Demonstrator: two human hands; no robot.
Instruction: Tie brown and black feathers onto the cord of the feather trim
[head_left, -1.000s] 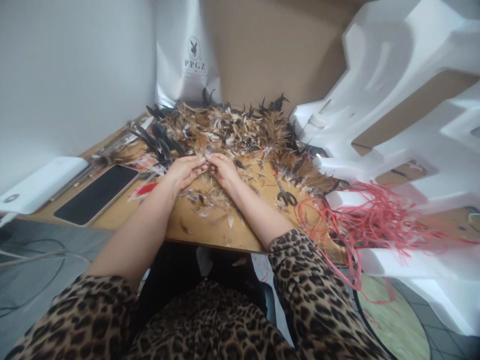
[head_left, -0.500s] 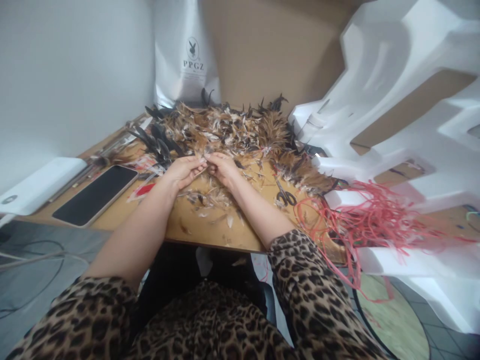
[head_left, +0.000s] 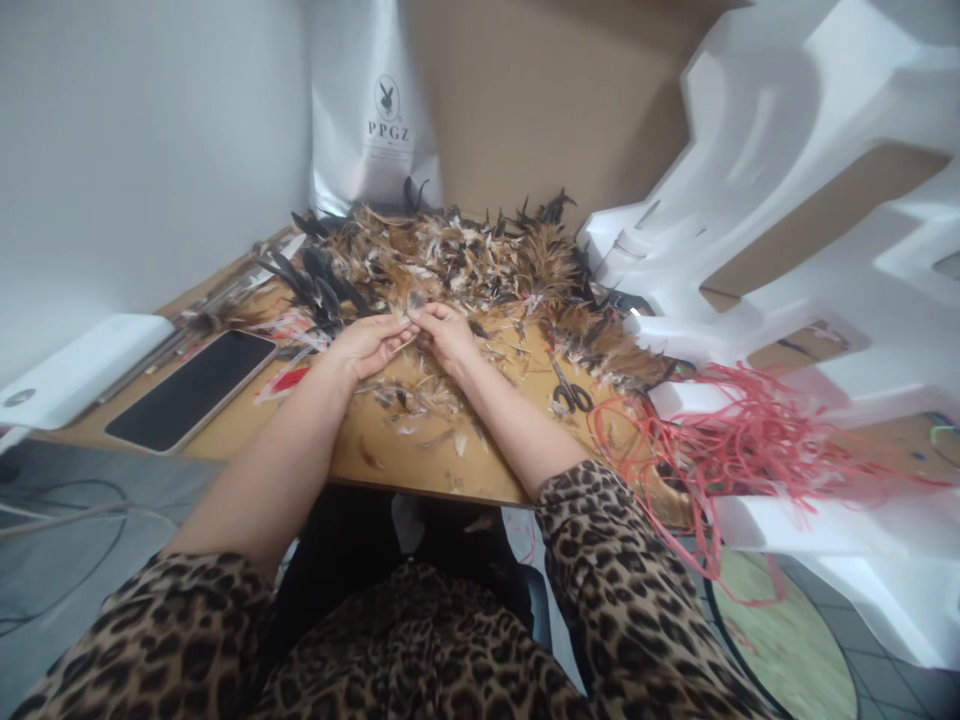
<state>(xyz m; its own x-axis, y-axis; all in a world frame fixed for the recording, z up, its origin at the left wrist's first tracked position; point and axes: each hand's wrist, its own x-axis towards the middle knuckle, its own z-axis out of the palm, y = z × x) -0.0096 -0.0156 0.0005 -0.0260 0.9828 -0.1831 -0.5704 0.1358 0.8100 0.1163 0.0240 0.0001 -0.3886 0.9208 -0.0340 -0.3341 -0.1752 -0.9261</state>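
Fingertip to fingertip, my left hand (head_left: 370,345) and my right hand (head_left: 448,338) meet over the table's middle. Both are closed in a pinch on a small brown-grey feather (head_left: 411,299), whose fluffy end shows just above the fingertips; its lower part is hidden by my fingers. Right behind them spreads a heap of brown, white and black feathers (head_left: 450,245). Long black feathers (head_left: 319,290) lie to the left of the heap. Below my hands are loose fluff and feather scraps (head_left: 424,395) on the tabletop.
Black-handled scissors (head_left: 570,390) lie right of my right forearm, near tangled red strips (head_left: 757,430). White foam pieces (head_left: 780,120) rise at the right. A phone (head_left: 193,388) and a white box-shaped device (head_left: 90,365) lie left. A silver bag (head_left: 367,170) stands behind the heap.
Almost nothing differs. My fingers have shifted very slightly while the pinch stays at the same spot.
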